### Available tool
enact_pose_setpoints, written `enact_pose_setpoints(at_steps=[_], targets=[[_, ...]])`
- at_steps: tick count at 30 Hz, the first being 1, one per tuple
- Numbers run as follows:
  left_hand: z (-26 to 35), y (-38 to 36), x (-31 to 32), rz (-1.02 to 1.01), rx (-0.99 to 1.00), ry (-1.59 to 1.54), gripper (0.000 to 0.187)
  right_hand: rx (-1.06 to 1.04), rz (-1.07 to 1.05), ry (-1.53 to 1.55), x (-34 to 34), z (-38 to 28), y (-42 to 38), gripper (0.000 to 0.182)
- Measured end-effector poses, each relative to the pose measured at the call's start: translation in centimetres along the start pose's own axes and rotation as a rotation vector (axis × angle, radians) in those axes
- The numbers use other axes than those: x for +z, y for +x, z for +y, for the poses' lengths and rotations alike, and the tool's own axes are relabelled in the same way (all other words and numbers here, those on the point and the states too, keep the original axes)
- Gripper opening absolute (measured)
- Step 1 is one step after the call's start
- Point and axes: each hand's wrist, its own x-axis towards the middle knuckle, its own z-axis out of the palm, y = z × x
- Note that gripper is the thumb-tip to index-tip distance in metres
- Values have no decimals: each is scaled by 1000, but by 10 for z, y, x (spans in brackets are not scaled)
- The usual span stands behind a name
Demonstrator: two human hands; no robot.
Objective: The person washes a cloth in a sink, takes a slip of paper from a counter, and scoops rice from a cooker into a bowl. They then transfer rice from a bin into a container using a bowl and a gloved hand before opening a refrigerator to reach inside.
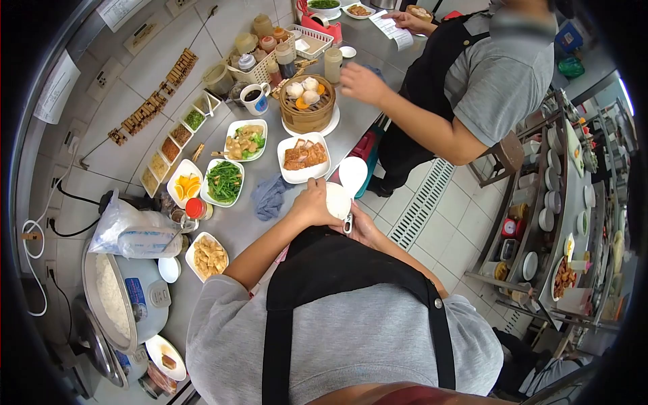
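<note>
My left hand (311, 204) is closed around the side of a small white bowl (337, 201), held in front of my apron. The bowl's contents look white, but I cannot make them out clearly. My right hand (365, 227) is closed on a white rice paddle (353, 174). Its broad blade points away from me beside the bowl, and its handle end shows near my fingers. Just beyond my left hand, a square white dish (325, 172) of sliced browned meat stands on the counter. A crumpled blue-grey cloth (269, 196) lies to the left.
A bamboo steamer (308, 115) with buns stands farther back, beside dishes of greens (224, 182) and orange slices (187, 184). At lower left, an open rice cooker (128, 297) holds white rice. A co-worker (466, 88) at right holds a paper slip (393, 30).
</note>
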Motion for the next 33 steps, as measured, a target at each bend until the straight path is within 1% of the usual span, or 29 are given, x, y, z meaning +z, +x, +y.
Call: enact_pose_setpoints(at_steps=[2, 5, 7, 8, 10, 11, 13, 14, 15, 17, 20, 21, 23, 24, 25, 26, 27, 28, 30, 32, 33], targets=[[-2, 3, 5, 9, 20, 24, 92, -2, 33, 16, 5, -1, -4, 38], [-3, 6, 4, -34, 46, 31, 91, -19, 33, 15, 4, -1, -7, 37], [-1, 7, 1, 9, 138, 19, 88, -61, 44, 6, -2, 0, -5, 36], [0, 9, 1, 5, 142, 20, 88, -65, 47, 10, -4, 0, -4, 36], [3, 20, -2, 60, 221, 7, 85, -160, 41, 7, -10, -5, -4, 35], [6, 29, -5, 60, 225, 8, 85, -164, 40, 7, -12, -7, -6, 35], [14, 57, -12, 60, 227, 60, 88, -291, 122, 26, -17, -12, -13, 36], [15, 76, -12, 99, 248, 86, 86, -315, 108, 11, -25, -13, -16, 38], [15, 99, -9, 139, 271, 113, 84, -327, 139, 20, -34, -12, -18, 39], [22, 143, -6, 137, 253, 100, 85, -344, 207, 7, -57, -5, -25, 39], [34, 209, 3, 101, 45, 225, 93, -407, 273, 30, -73, 4, -50, 40], [31, 228, 5, 110, 57, 228, 93, -436, 315, 41, -72, 6, -63, 40], [27, 263, 10, 130, -102, 188, 98, -491, 405, 82, -86, 15, -79, 41], [24, 283, 13, 89, -184, 252, 102, -519, 455, 100, -90, 20, -89, 41], [23, 294, 11, 95, -167, 249, 102, -557, 484, 92, -91, 23, -100, 42], [21, 304, 6, 110, -210, 236, 104, -581, 545, 136, -95, 29, -108, 42], [20, 313, 2, 121, -255, 224, 107, -597, 550, 139, -99, 35, -116, 42], [21, 321, -4, 119, -239, 225, 107, -644, 595, 185, -102, 41, -125, 41], [24, 337, -17, 13, -420, 231, 109, -695, 646, 240, -101, 52, -138, 41], [21, 351, -24, -31, -422, 236, 108, -717, 775, 296, -101, 60, -146, 41], [20, 358, -26, -69, -435, 239, 108, -720, 776, 297, -106, 65, -150, 41]])
